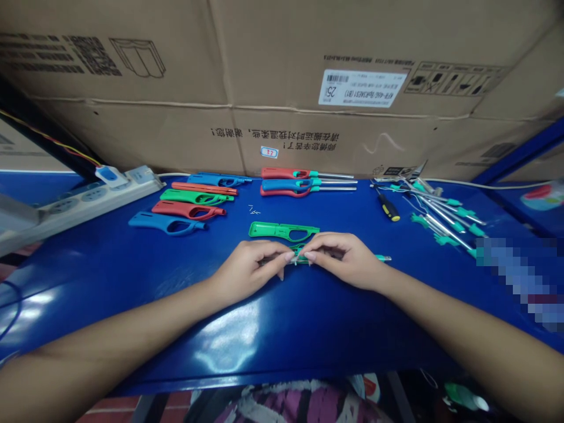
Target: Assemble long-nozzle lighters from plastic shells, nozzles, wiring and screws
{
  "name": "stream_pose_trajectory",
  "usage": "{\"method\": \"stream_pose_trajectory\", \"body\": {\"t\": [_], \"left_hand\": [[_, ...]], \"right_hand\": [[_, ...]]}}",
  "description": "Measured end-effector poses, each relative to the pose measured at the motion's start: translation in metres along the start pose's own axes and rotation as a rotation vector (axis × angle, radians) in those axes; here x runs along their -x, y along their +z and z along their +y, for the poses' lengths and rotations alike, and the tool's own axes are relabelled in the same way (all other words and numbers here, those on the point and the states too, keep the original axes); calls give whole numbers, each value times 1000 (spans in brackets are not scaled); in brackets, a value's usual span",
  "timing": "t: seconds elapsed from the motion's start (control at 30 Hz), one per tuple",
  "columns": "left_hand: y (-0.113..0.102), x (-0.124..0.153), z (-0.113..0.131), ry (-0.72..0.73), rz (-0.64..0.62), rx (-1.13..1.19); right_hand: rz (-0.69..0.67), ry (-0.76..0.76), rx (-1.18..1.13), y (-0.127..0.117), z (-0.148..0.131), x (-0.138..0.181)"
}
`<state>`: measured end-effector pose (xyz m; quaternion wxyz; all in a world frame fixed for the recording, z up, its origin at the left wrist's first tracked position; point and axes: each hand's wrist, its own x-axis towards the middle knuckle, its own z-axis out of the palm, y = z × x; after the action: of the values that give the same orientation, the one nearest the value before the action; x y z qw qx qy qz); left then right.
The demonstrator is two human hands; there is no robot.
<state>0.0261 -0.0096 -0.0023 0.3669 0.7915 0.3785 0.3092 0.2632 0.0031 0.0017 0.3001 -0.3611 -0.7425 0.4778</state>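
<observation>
My left hand [253, 267] and my right hand [348, 258] meet at the middle of the blue table, fingertips almost touching. Between thumb and fingers both pinch a small whitish, wire-like piece [296, 259], its exact kind too small to tell. It sits over a green lighter body, mostly covered by my hands, whose metal tube end [386, 258] pokes out past my right hand. Just beyond my fingers lies a green lighter shell half [268, 230], inner side up, with a trigger loop at its right end.
Several coloured shell halves [170, 223] lie at the left beside a power strip [83, 202]. Assembled lighters [286, 187] rest at the back. A screwdriver [388, 208] and metal tubes with green ends [445, 214] are on the right. A cardboard sheet [282, 88] stands behind the table [308, 335].
</observation>
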Motion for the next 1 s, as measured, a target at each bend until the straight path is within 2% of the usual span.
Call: {"method": "stream_pose_trajectory", "body": {"t": [0.2,0.43,1.0], "left_hand": [[-2,0,1,44,10,-12],[-1,1,0,28,24,8],[1,1,-3,30,17,40]], "right_hand": [[7,89,-65,1,2,-1],[-18,-23,75,0,0,0],[16,24,31,1,0,0]]}}
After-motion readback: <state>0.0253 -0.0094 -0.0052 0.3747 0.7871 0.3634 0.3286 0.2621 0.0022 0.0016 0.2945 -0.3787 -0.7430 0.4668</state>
